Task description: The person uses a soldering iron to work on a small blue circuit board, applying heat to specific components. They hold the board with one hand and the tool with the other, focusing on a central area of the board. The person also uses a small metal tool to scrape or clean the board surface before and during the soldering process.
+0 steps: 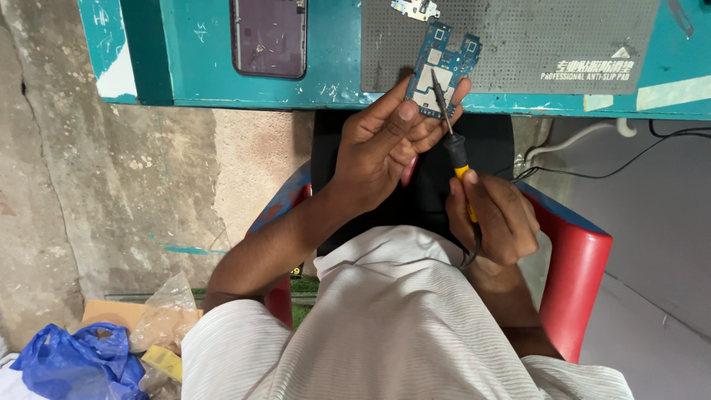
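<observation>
My left hand (385,141) holds a blue phone circuit board (442,67) up by its lower end, just in front of the teal workbench's (326,67) edge. My right hand (495,218) grips a small screwdriver (453,144) with a black and yellow handle. Its thin metal tip rests on the board's silver shield. Both hands hover over my lap, above a red chair (578,274).
A grey perforated anti-slip mat (518,37) lies on the bench with another small board (416,9) on it. A phone (269,37) lies face down to the left. Cables (592,174) hang at right. Blue and clear plastic bags (81,363) sit on the floor, lower left.
</observation>
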